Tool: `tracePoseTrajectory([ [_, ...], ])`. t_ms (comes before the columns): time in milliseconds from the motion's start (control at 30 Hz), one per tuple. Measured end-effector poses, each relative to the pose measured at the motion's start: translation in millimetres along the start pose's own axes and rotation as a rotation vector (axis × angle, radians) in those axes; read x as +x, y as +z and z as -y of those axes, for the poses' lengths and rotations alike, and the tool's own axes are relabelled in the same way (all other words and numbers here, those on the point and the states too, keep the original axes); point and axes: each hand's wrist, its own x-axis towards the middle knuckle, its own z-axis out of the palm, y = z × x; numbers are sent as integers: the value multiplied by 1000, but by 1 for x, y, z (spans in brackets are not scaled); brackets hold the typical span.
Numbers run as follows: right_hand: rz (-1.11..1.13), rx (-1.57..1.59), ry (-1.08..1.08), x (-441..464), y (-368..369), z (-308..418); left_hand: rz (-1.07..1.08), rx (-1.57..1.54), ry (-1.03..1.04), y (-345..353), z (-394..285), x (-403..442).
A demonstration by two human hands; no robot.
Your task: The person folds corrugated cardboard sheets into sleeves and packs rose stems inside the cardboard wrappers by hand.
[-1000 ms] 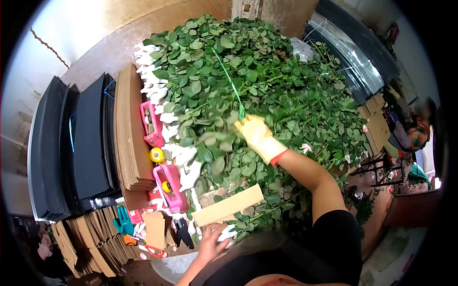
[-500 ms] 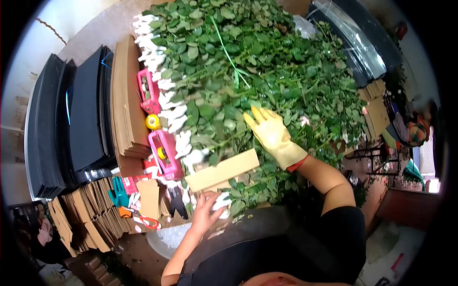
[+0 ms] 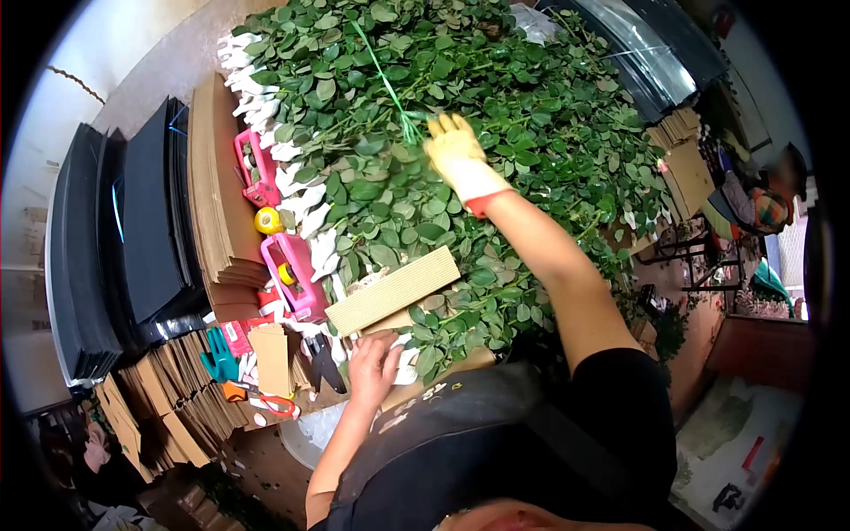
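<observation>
My left hand (image 3: 372,370), bare, rests at the near end of the corrugated cardboard strip (image 3: 394,290), beside white-wrapped ends (image 3: 405,365) of leafy stems. Its fingertips touch the cardboard edge, with thumb and fingers apart. My right hand (image 3: 453,152), in a pale yellow glove with a red cuff, is over the heap of green leafy stems (image 3: 531,133). Its fingers are stretched out close to the knotted part of a green string (image 3: 381,75) that lies across the leaves. No stem shows in its grasp.
Pink tape dispensers (image 3: 297,279), a yellow tape roll (image 3: 267,220) and cardboard sheets (image 3: 221,195) stand left. Nearer are orange-handled scissors (image 3: 279,405), a teal glove (image 3: 218,356) and stacked cardboard pieces (image 3: 168,398). Another person (image 3: 766,199) is at the far right.
My right hand left the string, opened lower over the leaves, then moved up and left to the string again. My left hand stays by the cardboard strip. The view has shifted.
</observation>
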Motion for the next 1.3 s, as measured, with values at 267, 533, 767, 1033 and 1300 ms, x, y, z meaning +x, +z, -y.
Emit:
tracePoseTrajectory([
  [267,-516,304,-83,-35,-103,-32,-49,-11,31,4,3,-1],
  [533,-579,338,-81,-63,-115,-68,-34,27,18,4,2,-3],
  [767,-731,906,-410,-126,-119,-78,-62,-134,-69,10,4,-3],
  [1033,-692,509,-423,-213,-132,-91,10,-315,-338,14,19,-10],
  [1300,9,144,-162,-277,-70,-51,-78,-296,-259,23,34,-17],
])
